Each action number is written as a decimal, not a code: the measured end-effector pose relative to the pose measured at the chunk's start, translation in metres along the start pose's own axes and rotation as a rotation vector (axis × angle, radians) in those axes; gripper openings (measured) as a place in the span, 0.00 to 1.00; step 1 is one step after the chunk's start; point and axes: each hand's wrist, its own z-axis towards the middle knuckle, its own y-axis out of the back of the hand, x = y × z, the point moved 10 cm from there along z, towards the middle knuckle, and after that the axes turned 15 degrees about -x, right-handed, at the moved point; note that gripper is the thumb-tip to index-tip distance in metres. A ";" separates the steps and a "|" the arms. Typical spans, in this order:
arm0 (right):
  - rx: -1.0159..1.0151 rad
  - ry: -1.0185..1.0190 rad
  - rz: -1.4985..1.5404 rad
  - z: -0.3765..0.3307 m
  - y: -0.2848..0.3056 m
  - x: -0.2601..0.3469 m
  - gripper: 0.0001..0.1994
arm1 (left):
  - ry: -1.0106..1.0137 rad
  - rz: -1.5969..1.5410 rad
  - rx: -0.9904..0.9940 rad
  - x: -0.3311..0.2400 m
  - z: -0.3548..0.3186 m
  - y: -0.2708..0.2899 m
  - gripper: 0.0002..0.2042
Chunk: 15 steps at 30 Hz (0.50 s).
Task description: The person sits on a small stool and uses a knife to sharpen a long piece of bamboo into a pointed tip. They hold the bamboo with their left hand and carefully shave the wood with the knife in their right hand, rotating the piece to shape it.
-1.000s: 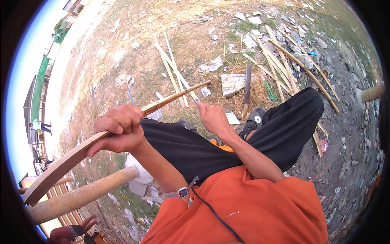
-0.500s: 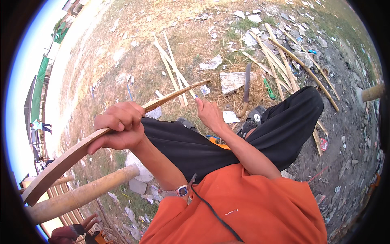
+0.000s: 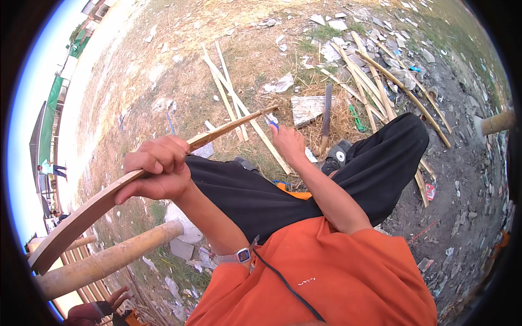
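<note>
My left hand [image 3: 157, 168] is closed around the middle of a long split bamboo strip [image 3: 81, 217]. The strip slants from the lower left rim up to a narrow, pale tip just left of my right hand. My right hand [image 3: 289, 144] is closed on a small blue-handled knife [image 3: 274, 125], held just below the tip of the strip. Most of its handle is hidden in my fingers, and its blade is too small to make out clearly. Beyond my right hand, a machete [image 3: 327, 114] with a dark blade lies beside a whitish block [image 3: 308, 110].
Bamboo strips [image 3: 231, 89] lie crossed on the grass ahead, and several more bamboo pieces [image 3: 375, 81] are piled at right. A thick bamboo pole [image 3: 114, 258] passes below my left forearm. A green-handled tool [image 3: 357, 118] lies near my shoe [image 3: 337, 155]. Another person's hand [image 3: 118, 298] shows at lower left.
My right hand has moved slightly right, and more of the blue knife shows by the strip's tip. My left hand keeps its hold on the bamboo strip.
</note>
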 end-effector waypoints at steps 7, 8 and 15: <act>0.026 0.359 -0.430 0.067 -0.005 -0.040 0.23 | -0.056 0.073 -0.117 0.001 -0.003 0.000 0.33; -0.008 0.281 -0.408 0.095 0.012 -0.060 0.22 | -0.055 0.083 -0.120 0.000 -0.004 0.000 0.33; 0.140 -0.061 0.145 0.091 0.097 -0.005 0.31 | -0.041 0.047 0.014 0.003 -0.010 -0.024 0.32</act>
